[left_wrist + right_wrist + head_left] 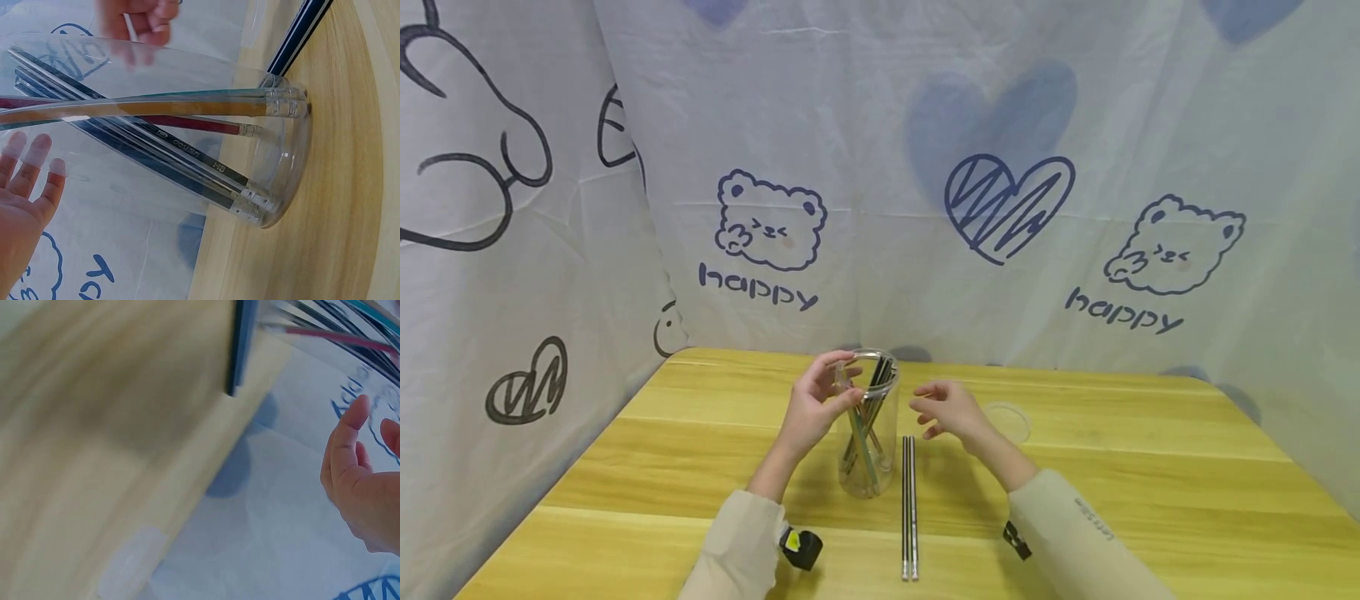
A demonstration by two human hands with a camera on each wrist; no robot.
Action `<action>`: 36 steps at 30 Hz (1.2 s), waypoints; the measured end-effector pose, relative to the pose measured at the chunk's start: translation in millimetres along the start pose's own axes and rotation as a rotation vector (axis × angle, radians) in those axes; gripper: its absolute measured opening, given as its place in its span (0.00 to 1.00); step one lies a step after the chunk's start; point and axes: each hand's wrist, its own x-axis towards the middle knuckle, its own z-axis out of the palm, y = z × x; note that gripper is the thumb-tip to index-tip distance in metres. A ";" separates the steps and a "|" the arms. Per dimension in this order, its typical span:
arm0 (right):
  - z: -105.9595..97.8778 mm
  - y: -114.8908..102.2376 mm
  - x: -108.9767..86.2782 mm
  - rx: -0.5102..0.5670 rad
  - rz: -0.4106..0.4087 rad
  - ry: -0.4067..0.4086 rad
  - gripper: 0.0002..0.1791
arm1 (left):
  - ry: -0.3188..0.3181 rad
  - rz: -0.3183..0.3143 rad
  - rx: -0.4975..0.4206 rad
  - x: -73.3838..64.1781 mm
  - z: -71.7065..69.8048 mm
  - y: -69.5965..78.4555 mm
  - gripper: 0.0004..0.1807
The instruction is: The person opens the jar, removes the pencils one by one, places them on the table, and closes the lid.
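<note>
A clear cylindrical jar [887, 433] stands upright on the table, holding several pencils [187, 153] that lean crosswise inside, dark striped, red, orange and green ones among them. My left hand [820, 392] grips the jar near its rim, thumb in front and fingers round the far side. In the left wrist view its fingertips [39, 147] show against the clear wall. Just right of the rim, my right hand [951, 408] hovers with loosely bent fingers and nothing in them. Two dark striped pencils [909, 508] lie side by side to the right of the jar, pointing away from me.
A clear round lid [1009, 422] lies flat on the wooden table [1150, 483] beyond the right hand. White printed cloth [880, 208] hangs along the table's back and left side.
</note>
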 end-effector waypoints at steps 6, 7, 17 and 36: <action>-11.6 -15.8 1.0 0.067 -0.033 -0.011 0.16 | 0.001 0.001 0.001 -0.2 -0.2 -1.0 0.27; -12.9 -18.0 0.4 0.071 -0.043 -0.011 0.16 | 0.000 0.000 0.002 -0.2 -0.1 -1.1 0.27; -17.4 -43.3 -7.6 -0.003 -0.254 -0.050 0.14 | 0.005 0.003 0.007 0.1 0.1 0.4 0.26; -10.0 -70.2 -20.7 -0.468 -0.597 -0.102 0.07 | -0.003 0.003 0.009 1.0 -0.6 -1.8 0.26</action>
